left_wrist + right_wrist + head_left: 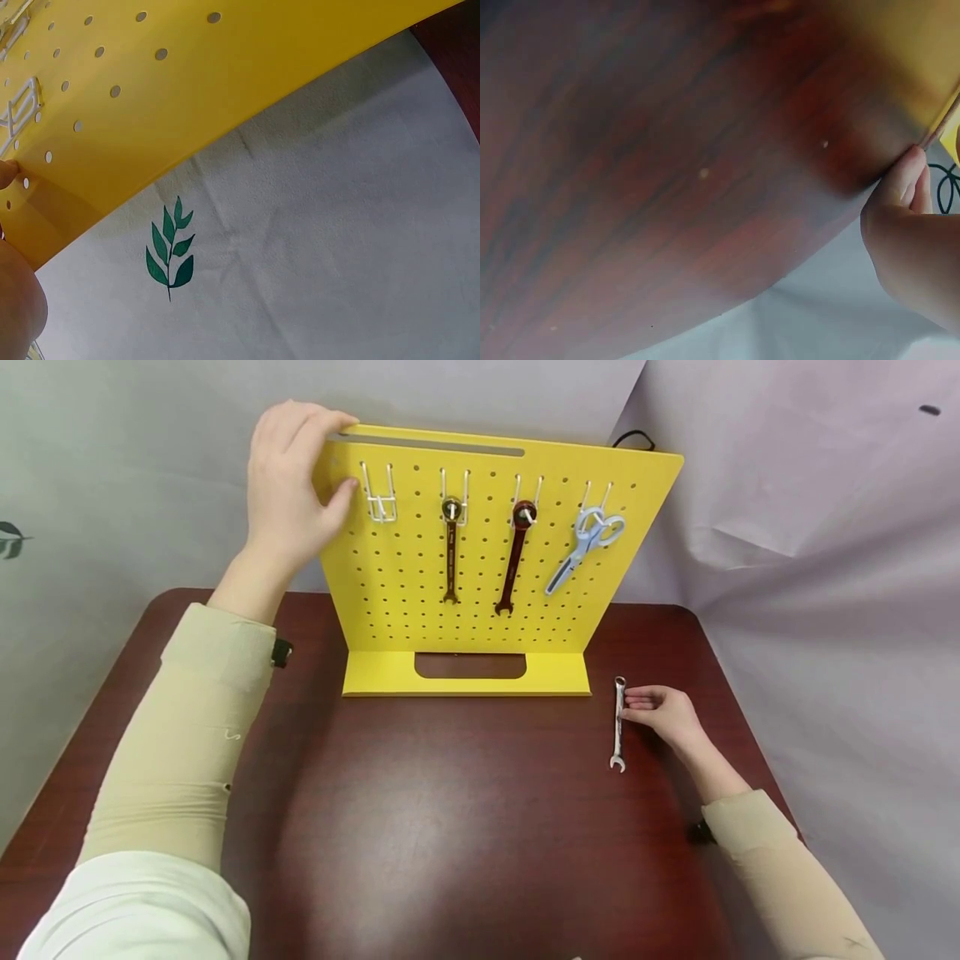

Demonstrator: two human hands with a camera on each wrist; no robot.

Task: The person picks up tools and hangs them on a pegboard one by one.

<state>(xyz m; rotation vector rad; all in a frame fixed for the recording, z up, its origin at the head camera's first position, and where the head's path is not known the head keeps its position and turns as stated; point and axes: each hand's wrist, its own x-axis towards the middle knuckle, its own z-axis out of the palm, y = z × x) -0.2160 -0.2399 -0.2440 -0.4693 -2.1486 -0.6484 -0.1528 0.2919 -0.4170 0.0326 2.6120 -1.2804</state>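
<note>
At the upper left corner of the yellow pegboard, my left hand grips the edge, thumb over the front face and fingers at the top. Part of that hand shows at the left of the left wrist view. My right hand pinches a silver combination wrench by its upper half, right of the board's base. The wrench points its ring end away from me and its open end toward me. In the right wrist view the thumb and fingers meet at the tool, mostly hidden there.
On the pegboard's hooks hang two dark wrenches, one narrower and one reddish, and light blue scissors. The leftmost white hook bears nothing. The board stands on a dark red table, with pale cloth behind and beside it.
</note>
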